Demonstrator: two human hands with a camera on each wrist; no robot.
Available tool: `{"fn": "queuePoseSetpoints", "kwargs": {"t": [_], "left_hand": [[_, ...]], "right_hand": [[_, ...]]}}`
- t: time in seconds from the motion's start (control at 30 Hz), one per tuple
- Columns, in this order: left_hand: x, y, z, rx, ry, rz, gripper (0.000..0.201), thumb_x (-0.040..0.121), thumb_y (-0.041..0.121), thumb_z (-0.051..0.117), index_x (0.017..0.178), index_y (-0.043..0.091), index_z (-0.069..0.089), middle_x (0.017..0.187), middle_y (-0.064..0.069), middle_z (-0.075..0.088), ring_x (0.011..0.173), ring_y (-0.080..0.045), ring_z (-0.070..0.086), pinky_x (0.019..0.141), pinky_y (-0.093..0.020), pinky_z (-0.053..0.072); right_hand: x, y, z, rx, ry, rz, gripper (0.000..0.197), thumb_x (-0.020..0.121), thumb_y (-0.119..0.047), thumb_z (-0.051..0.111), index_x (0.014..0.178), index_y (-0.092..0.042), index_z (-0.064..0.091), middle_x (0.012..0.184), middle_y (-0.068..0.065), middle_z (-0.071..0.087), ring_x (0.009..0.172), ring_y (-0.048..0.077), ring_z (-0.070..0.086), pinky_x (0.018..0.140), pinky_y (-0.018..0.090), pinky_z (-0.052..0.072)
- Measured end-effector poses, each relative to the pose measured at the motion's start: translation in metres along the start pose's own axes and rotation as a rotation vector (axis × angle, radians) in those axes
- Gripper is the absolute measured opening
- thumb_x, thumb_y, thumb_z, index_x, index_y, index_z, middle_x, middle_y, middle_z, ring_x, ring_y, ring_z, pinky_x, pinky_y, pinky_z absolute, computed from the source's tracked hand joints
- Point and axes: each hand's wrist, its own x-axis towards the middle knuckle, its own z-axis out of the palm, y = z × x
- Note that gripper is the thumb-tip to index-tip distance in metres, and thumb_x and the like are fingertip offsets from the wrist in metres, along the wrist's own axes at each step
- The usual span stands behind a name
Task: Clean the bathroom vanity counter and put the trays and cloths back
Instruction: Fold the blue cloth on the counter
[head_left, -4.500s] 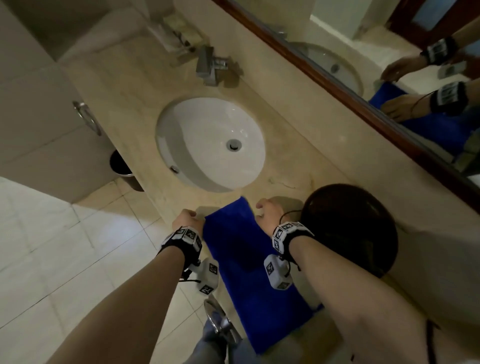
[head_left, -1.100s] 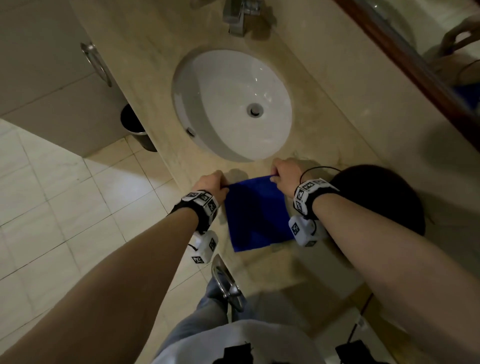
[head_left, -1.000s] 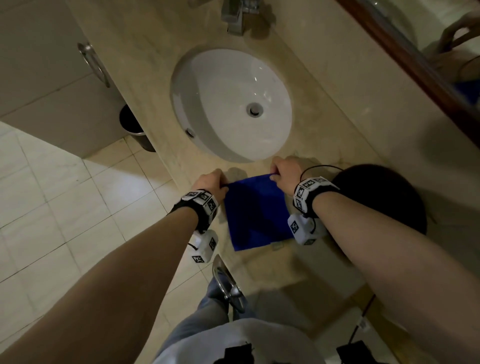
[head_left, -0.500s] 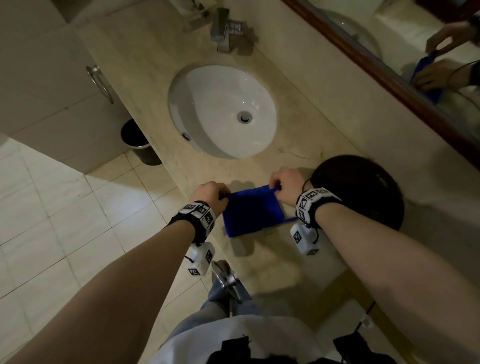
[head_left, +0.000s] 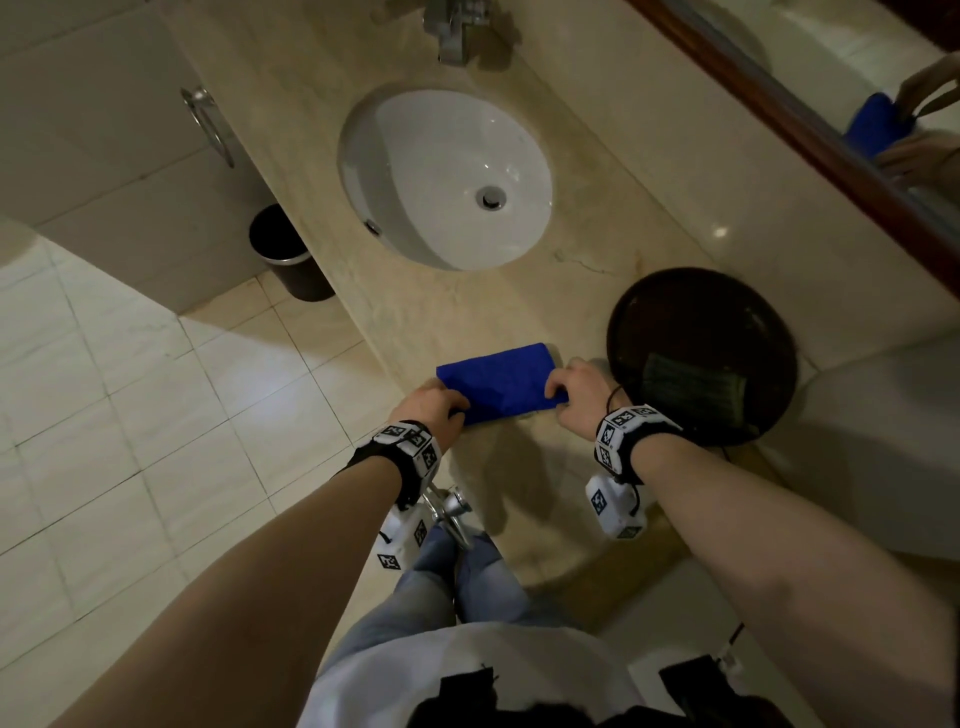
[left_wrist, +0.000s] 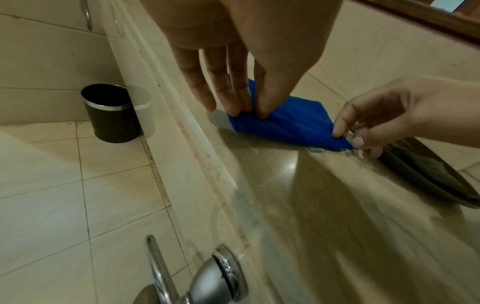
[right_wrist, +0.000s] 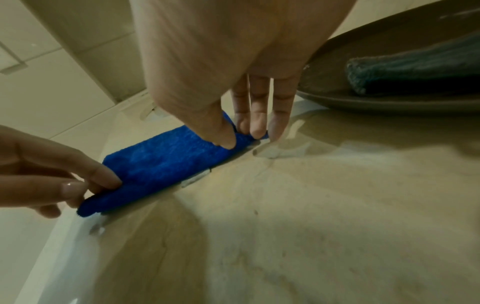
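At the far left, off the desk, a black waste bin (head_left: 283, 249) stands on the floor tiles, and it plays no part here. Our left hand (head_left: 434, 408) pinches the near-left corner of the folded blue cloth (head_left: 498, 382), thumb against fingertips (left_wrist: 235, 107), the grip closed on the fabric. The cloth lies flat on the marble desk (head_left: 550, 499), near its front edge and on the near side of the white basin (head_left: 447, 176). We judge the step in hand to be the last squaring of the fold before the cloth goes away.

To do it well we should keep both corners low against the stone and pull lightly outward, so the layers line up and the edges meet. A white tag seems to show at the near edge in the right wrist view; tucking it under would look neater. Our right hand (head_left: 579, 392) pinches the near-right corner in the same way. Just beside it to the right sits the dark round tray (head_left: 701, 306), already holding a folded grey-green cloth (head_left: 691, 387). The blue one would likely sit alongside that, so we lift it level.
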Motion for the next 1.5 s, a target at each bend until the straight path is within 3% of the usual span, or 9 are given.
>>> {"fn": "queuePoseSetpoints", "kwargs": {"t": [0.2,0.4,0.63,0.77,0.87,0.97,1.13,1.37,1.5], "left_hand": [[0.013,-0.003,-0.018,-0.085,0.104,-0.031,0.025,0.091,0.024,0.055,0.116,0.021,0.059,0.115,-0.002,0.051,0.102,-0.024,0.056,0.088,-0.035,0.048],[0.047,-0.011,-0.026,-0.033,0.006,-0.102,0.052,0.088,0.034,0.064,0.133,0.019,0.044,0.128,-0.004,0.043,0.117,-0.026,0.048,0.099,-0.039,0.044],[0.063,-0.018,-0.025,-0.146,-0.109,-0.100,0.031,0.089,0.027,0.062,0.117,0.014,0.055,0.115,-0.006,0.053,0.106,-0.026,0.054,0.090,-0.032,0.043],[0.074,-0.013,-0.035,-0.530,-0.097,-0.199,0.016,0.088,0.019,0.064,0.102,0.013,0.056,0.098,-0.010,0.059,0.092,-0.029,0.057,0.074,-0.031,0.044],[0.097,0.014,-0.047,-0.812,-0.051,-0.258,0.008,0.089,0.014,0.062,0.086,0.013,0.055,0.091,-0.018,0.060,0.092,-0.036,0.059,0.077,-0.044,0.050],[0.125,0.061,-0.056,-0.834,-0.040,-0.174,0.010,0.094,0.016,0.056,0.092,0.007,0.054,0.094,-0.017,0.058,0.090,-0.030,0.055,0.074,-0.036,0.044],[0.161,0.150,-0.044,-0.656,-0.063,0.007,0.028,0.094,0.034,0.056,0.105,0.008,0.053,0.099,-0.013,0.062,0.093,-0.031,0.059,0.082,-0.042,0.051],[0.191,0.226,-0.006,-0.611,-0.241,0.064,0.044,0.082,0.034,0.071,0.118,0.019,0.050,0.115,-0.010,0.062,0.097,-0.033,0.063,0.068,-0.051,0.059],[0.207,0.246,0.007,-0.601,-0.253,0.043,0.044,0.086,0.027,0.069,0.125,0.017,0.049,0.114,-0.006,0.058,0.094,-0.029,0.061,0.066,-0.043,0.059]], "right_hand": [[0.020,-0.006,-0.014,0.144,0.104,0.070,0.010,0.087,-0.015,0.061,0.096,-0.018,0.064,0.105,0.002,0.051,0.082,0.014,0.050,0.070,0.024,0.040],[0.058,-0.011,-0.015,0.197,0.028,0.159,0.036,0.085,-0.028,0.066,0.118,-0.024,0.054,0.117,0.000,0.049,0.103,0.019,0.054,0.088,0.033,0.049],[0.076,-0.008,-0.020,0.198,-0.091,0.192,0.016,0.079,-0.030,0.070,0.087,-0.026,0.057,0.095,-0.004,0.049,0.089,0.017,0.054,0.083,0.031,0.048],[0.067,-0.004,-0.029,0.639,-0.051,0.343,0.014,0.076,-0.020,0.069,0.076,-0.012,0.057,0.076,0.002,0.054,0.079,0.021,0.053,0.067,0.030,0.039],[0.057,0.008,-0.041,0.977,0.071,0.475,0.023,0.068,-0.029,0.070,0.076,-0.011,0.057,0.084,0.009,0.056,0.088,0.029,0.056,0.077,0.036,0.042],[0.044,0.035,-0.058,1.152,0.252,0.552,0.021,0.078,-0.027,0.070,0.078,-0.016,0.052,0.091,0.008,0.055,0.094,0.030,0.055,0.080,0.037,0.040],[0.008,0.104,-0.084,1.217,0.450,0.724,0.033,0.088,-0.023,0.066,0.118,-0.010,0.059,0.112,0.004,0.055,0.106,0.023,0.051,0.089,0.035,0.043],[-0.019,0.194,-0.089,1.229,0.518,0.858,0.040,0.084,-0.009,0.070,0.122,-0.013,0.060,0.117,0.006,0.058,0.108,0.026,0.056,0.087,0.033,0.046],[-0.004,0.219,-0.085,1.150,0.558,0.866,0.039,0.084,-0.010,0.070,0.122,-0.013,0.061,0.113,0.011,0.062,0.104,0.025,0.058,0.084,0.029,0.045]]}}
